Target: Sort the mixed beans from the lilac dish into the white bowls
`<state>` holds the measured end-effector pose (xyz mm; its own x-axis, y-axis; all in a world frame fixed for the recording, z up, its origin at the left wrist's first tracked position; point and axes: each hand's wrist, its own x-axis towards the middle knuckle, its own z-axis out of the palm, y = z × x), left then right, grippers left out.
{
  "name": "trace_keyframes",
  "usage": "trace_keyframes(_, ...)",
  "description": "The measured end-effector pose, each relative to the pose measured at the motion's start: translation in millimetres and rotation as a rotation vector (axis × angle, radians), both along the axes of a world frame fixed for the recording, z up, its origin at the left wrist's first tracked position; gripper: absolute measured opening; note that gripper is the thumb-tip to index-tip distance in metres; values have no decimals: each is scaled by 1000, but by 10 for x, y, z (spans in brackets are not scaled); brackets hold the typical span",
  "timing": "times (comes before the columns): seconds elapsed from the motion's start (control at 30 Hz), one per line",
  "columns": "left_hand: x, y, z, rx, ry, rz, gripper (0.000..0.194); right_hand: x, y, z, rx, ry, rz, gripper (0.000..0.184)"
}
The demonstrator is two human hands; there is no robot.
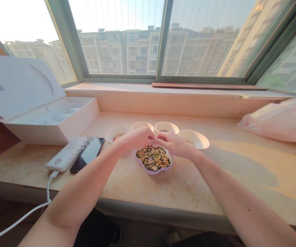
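My left hand (143,136) and my right hand (171,142) meet above the far edge of a purple, flower-shaped dish (151,172). The dish is filled with mixed beans (153,157), some pale tan, others green or black. Both hands are closed, fingertips pinched together and touching or nearly so; anything between them is too small to make out. Behind them stand white bowls in an arc: a left bowl (111,135) with reddish-brown bits, a second bowl (140,125) partly hidden by my left hand, a third bowl (166,126) with dark bits, and a right bowl (202,139) with a few small bits.
An open white box (37,132) stands at the left. Before it lie a white power bank (60,159), its white cable (47,192) hanging over the counter edge, and a black phone (87,156). A pinkish plastic bag (279,118) rests at the right. Windows rise behind the counter (179,192).
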<state>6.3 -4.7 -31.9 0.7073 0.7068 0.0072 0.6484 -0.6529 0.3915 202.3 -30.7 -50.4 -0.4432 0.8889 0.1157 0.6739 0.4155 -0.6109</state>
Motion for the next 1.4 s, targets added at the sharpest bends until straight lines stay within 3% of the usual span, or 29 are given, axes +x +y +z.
trace_keyframes(0.17,-26,-1,75,100,-63,57,30,-36,-11,-16,-65,153,-79,27)
trace_keyframes(0.27,-79,33,95,225,-17,191,28,-47,-25,-38,7,104,-108,21)
trace_keyframes(0.4,-171,140,45,282,96,380,29,-70,-87,-51,80,-107,96,22)
trace_keyframes(0.53,-220,217,-2,270,148,437,25,-121,-161,-17,25,-227,334,16)
trace_keyframes(0.63,-220,215,2,267,164,444,22,-163,-183,8,18,-277,404,13)
trace_keyframes(1.07,-239,310,-78,251,167,445,20,-214,-109,-61,-93,-343,199,14)
trace_keyframes(1.4,-256,351,-106,313,141,454,28,-167,-103,-91,-17,-296,227,14)
